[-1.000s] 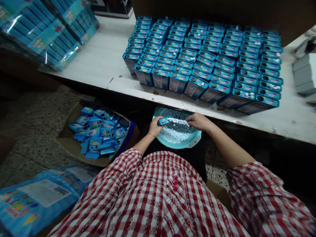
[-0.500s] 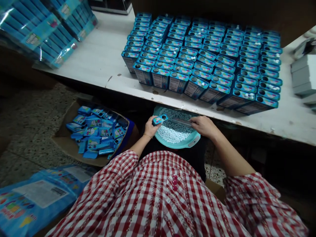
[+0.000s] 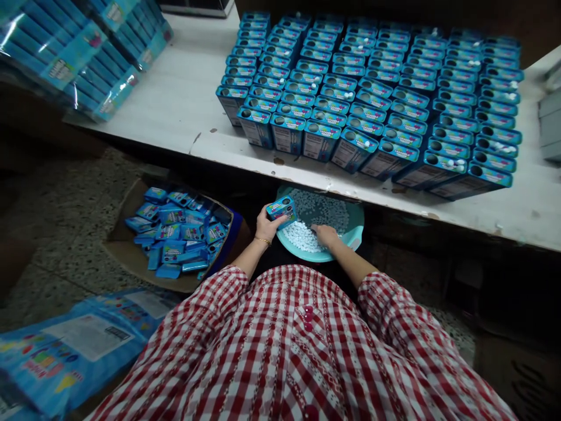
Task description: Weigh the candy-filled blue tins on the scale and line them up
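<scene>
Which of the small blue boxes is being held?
The blue box in the left hand: it alone is gripped, while others stand on the table or lie in the carton.

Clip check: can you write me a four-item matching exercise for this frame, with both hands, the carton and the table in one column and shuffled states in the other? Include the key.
1. left hand
2. right hand
3. cardboard carton
4. white table

A. bears rows of upright blue boxes
B. is at the white pellets in the turquoise basin
C. contains a pile of jumbled blue boxes
D. holds a single blue box

Right pairs: 1-D, 2-B, 3-C, 4-A
</scene>
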{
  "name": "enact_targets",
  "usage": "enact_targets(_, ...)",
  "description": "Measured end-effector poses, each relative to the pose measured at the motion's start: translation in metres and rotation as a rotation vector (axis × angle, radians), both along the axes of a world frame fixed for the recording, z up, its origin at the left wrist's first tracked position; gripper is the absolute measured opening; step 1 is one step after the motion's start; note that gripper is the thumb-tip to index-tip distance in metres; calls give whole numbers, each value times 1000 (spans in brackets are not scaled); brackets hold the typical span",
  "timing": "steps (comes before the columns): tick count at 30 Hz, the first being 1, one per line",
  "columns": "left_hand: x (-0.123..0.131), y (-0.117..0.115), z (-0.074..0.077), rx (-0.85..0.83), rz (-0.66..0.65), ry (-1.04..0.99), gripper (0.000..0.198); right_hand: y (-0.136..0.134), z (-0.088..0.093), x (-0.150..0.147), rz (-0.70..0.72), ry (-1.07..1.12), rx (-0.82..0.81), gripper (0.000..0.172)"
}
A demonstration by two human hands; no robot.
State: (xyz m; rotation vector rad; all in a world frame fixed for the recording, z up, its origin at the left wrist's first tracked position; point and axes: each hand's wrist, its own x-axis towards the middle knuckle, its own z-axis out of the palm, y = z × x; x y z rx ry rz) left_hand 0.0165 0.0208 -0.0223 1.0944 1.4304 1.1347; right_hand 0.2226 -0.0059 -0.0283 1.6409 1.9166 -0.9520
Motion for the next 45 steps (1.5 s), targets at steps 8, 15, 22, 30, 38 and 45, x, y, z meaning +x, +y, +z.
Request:
enact_targets(8, -16, 2, 1, -4, 29, -34, 56, -10, 10, 37, -125, 230, 90, 30)
enact_targets(15, -10, 4, 12, 136, -120, 176, 46, -7, 76, 64, -332, 565, 226, 25)
enact_targets(22, 4, -1, 11, 250, -263, 276, 37, 18, 141, 44, -157, 279, 271, 27)
enact_targets(30, 7, 0, 12, 260, -290, 347, 35, 34, 175, 12, 76, -32, 295, 29)
enact_targets(38, -7, -2, 13, 225, -199, 272, 37, 16, 148, 49, -44, 29, 343, 30)
enact_targets(45, -10, -2, 8, 115, -143, 191, 50, 2, 32, 29, -76, -86, 133, 37)
